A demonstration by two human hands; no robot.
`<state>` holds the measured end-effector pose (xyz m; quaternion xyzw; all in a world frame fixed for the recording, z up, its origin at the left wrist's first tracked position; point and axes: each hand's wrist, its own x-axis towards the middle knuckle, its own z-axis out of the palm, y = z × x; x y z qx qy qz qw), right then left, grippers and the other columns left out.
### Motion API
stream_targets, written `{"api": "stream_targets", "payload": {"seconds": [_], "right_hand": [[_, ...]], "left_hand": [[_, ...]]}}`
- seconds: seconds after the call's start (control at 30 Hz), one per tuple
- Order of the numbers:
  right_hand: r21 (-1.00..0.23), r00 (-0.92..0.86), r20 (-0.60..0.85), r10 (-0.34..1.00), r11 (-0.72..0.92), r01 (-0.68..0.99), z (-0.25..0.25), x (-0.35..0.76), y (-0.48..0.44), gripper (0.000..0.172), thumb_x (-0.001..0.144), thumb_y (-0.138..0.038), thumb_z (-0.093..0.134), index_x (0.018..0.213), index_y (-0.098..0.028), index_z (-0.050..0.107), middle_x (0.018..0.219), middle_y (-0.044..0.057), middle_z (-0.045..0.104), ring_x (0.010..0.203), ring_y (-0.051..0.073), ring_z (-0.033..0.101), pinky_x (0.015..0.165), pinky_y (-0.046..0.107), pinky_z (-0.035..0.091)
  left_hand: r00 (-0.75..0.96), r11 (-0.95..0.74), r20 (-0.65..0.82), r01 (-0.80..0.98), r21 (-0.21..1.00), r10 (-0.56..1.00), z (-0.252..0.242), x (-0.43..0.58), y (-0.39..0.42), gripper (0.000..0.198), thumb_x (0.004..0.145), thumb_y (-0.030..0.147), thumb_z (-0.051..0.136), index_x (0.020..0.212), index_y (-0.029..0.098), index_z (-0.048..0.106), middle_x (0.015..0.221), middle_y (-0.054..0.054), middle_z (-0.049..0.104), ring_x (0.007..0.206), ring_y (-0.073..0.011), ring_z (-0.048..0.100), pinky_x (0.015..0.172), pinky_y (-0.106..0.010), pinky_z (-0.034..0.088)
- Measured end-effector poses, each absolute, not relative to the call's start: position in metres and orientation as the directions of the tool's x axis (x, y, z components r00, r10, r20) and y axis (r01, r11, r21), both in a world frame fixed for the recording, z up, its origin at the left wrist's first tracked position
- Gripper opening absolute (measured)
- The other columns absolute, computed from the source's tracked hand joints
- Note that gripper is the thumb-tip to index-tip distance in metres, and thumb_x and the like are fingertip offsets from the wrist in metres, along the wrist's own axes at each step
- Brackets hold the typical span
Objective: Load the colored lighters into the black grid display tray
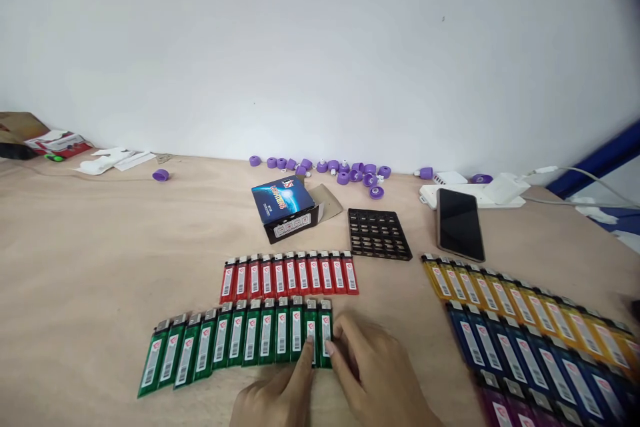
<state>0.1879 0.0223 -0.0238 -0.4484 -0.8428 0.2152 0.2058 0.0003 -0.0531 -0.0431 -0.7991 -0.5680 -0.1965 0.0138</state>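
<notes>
Hands: I saw the left hand (273, 390) and right hand (370, 367) at 6 o'clock, close together, wrists low, fingers reaching forward.
Hand state: their fingertips (310, 345) touched the row's right end; I could not tell whether they clamped anything.
Held row: green lighters (235, 340) lay side by side at 6 o'clock.
Next row: red lighters (290, 277) lay just beyond, at 12 o'clock.
Right side: yellow lighters (525, 303) and blue lighters (530, 353) sat at 4 o'clock.
Labels: each lighter bore a white barcode sticker.
Writing: the blue carton (283, 200) at 12 o'clock appeared to read "LIGHTERS".
Beyond: a black tray (377, 233) and a smartphone (460, 223) lay at 1 o'clock; purple caps (340, 173) lined the wall at 12 o'clock.
</notes>
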Motion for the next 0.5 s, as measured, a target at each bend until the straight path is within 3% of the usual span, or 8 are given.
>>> {"api": "stream_targets", "payload": {"seconds": [0.27,0.5], "right_hand": [[-0.568,-0.523,0.146,0.839,0.505,0.65,-0.0227,0.1903,0.0224,0.007,0.094,-0.021,0.047,0.087,-0.024,0.047,0.078,0.0,0.066,0.069,0.019,0.064,0.059,0.028,0.04],[-0.562,-0.53,0.12,0.84,0.497,0.661,-0.0246,0.1893,0.0234,0.007,0.097,-0.023,0.044,0.092,-0.024,0.049,0.082,0.0,0.067,0.071,0.02,0.065,0.062,0.029,0.042]], "left_hand": [[0.336,-0.389,0.311,0.912,0.129,0.889,-0.043,-0.0015,-0.0521,0.063,0.075,0.002,0.042,0.136,0.012,0.051,0.079,0.0,0.076,0.052,-0.0128,0.07,0.047,-0.018,0.054],[0.257,-0.314,0.324,0.939,0.138,0.911,-0.0442,0.0053,-0.053,0.056,0.085,0.006,0.044,0.14,0.015,0.047,0.066,0.005,0.07,0.045,-0.0135,0.067,0.04,-0.021,0.051]]}}
